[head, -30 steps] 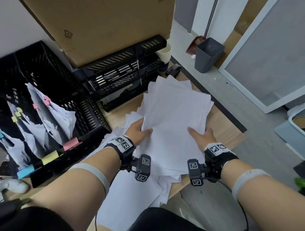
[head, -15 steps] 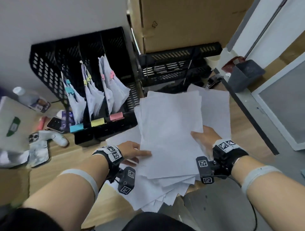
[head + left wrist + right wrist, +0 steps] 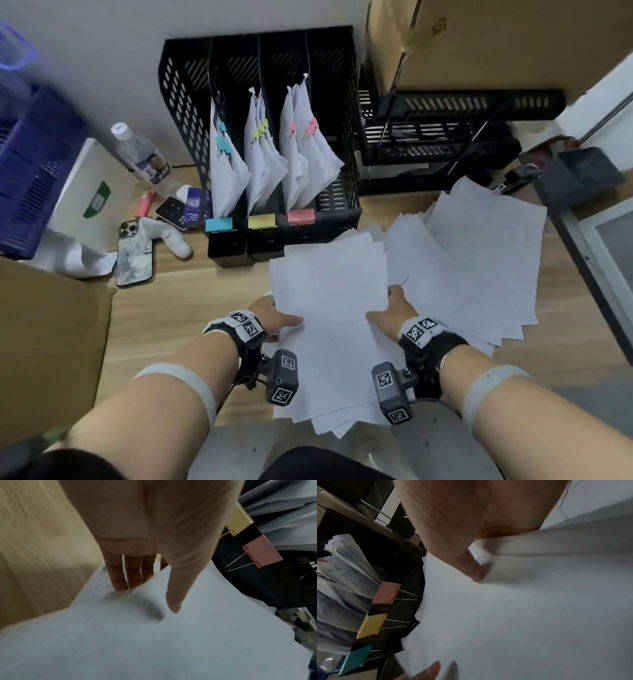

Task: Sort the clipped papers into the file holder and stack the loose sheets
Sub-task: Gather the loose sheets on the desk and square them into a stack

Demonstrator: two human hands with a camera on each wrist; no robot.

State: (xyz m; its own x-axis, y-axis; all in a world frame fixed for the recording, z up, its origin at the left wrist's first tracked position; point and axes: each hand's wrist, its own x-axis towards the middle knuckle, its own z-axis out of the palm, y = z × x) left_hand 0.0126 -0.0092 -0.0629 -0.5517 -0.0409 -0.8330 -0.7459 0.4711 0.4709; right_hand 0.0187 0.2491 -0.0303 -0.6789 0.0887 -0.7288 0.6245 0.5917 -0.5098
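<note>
I hold a bundle of loose white sheets (image 3: pixel 332 308) over the desk's front edge. My left hand (image 3: pixel 274 317) grips its left side, thumb on top and fingers underneath (image 3: pixel 120 580). My right hand (image 3: pixel 394 311) grips the right side the same way, thumb (image 3: pixel 471 566) pressed on the top sheet. More loose sheets (image 3: pixel 479 260) lie fanned out on the desk to the right. The black file holder (image 3: pixel 263 68) stands behind, with clipped papers (image 3: pixel 260 161) in three slots and blue, yellow and pink binder clips (image 3: pixel 262 221) on its front lip.
A black tiered paper tray (image 3: pixel 445 137) stands right of the holder under a cardboard box (image 3: pixel 496 37). A phone (image 3: pixel 135 253), water bottle (image 3: pixel 142 154), white box (image 3: pixel 92 192) and blue crate (image 3: pixel 30 164) crowd the left. A cardboard flap (image 3: pixel 44 342) juts in at the left front.
The bundle in both hands has come left and nearer, off the spread sheets, which stay on the right. The head view has swung left, bringing the file holder to the middle.
</note>
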